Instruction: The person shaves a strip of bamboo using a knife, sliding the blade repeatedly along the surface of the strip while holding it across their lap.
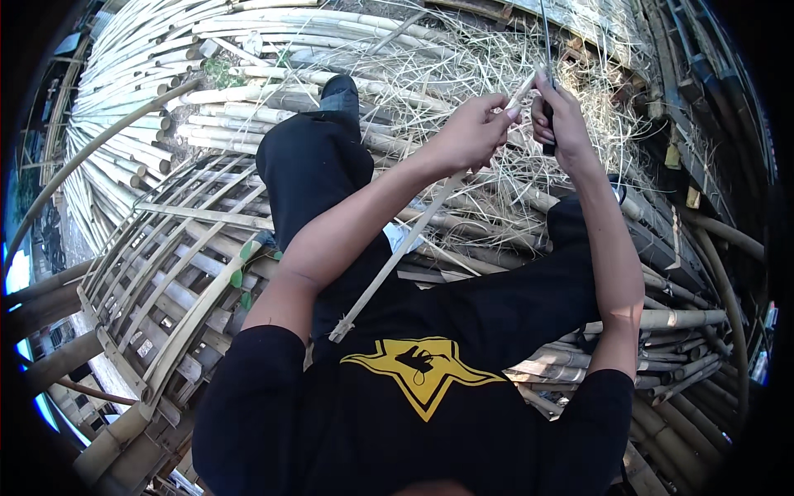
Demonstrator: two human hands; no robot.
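A long pale bamboo strip (401, 248) slants from my lap up to the right, its frayed lower end close to my shirt. My left hand (475, 135) is closed round the strip near its upper end. Just right of it, my right hand (568, 124) grips a knife by its dark handle. The thin knife blade (546, 40) points away from me, beside the strip's tip. The thumb of my right hand lies close to the strip where it meets the knife; whether the edge touches it I cannot tell.
Thin bamboo shavings (513, 165) lie heaped beyond and under my hands. Stacked bamboo poles (149, 107) spread at the far left. A woven bamboo lattice (178, 264) stands beside my left leg. More poles (686, 364) lie at the right, and a curved stick (99, 140) arches at the left.
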